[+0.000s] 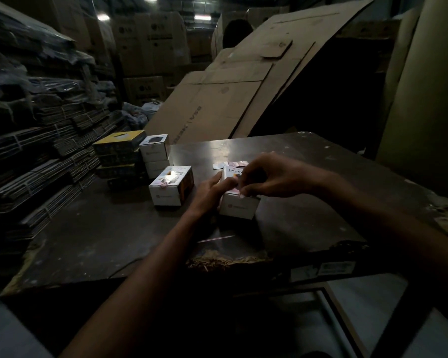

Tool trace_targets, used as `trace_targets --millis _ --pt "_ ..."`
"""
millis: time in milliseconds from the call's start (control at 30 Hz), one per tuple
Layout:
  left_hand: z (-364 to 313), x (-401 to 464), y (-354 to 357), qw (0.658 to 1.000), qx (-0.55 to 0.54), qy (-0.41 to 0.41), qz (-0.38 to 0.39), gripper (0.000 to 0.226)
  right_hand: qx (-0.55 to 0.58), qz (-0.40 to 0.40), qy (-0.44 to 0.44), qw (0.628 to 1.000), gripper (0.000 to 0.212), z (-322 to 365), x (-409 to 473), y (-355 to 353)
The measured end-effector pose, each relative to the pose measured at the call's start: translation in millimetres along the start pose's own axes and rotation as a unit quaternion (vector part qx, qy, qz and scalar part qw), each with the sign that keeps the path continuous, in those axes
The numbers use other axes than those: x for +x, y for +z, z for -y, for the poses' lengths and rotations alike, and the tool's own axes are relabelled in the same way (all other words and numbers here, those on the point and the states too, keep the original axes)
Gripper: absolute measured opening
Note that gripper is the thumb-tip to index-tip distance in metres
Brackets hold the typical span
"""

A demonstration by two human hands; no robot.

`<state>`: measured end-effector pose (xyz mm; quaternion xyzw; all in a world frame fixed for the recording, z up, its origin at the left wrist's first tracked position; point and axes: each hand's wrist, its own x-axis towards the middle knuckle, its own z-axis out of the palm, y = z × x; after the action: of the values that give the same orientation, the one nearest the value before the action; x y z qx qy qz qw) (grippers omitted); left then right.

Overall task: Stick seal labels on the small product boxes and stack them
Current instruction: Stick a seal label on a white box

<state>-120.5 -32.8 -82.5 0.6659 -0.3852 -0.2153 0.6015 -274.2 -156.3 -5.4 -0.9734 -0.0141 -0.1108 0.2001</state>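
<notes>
A small white product box stands on the dark table in front of me. My left hand grips its left side. My right hand pinches a small pink seal label against the box's front top edge. A sheet of labels lies just behind the box. To the left sits another white box with a pink seal on its front edge. Further back left, two white boxes are stacked.
A yellow and dark box stack stands at the table's far left. Bundled flat cartons pile up on the left. Large flattened cardboard leans behind the table. The table's near edge is chipped.
</notes>
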Motion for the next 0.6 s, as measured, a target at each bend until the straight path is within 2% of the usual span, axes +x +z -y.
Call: trace_targets --millis 300,600 --pt "3 4 -2 0.999 0.03 0.008 0.004 0.034 -0.039 0.008 -0.008 0.999 0.006 6 4 0" --pt "1 0 -1 1.0 0.019 0.015 0.001 0.035 -0.07 -0.05 0.004 0.996 0.002 10 1 9"
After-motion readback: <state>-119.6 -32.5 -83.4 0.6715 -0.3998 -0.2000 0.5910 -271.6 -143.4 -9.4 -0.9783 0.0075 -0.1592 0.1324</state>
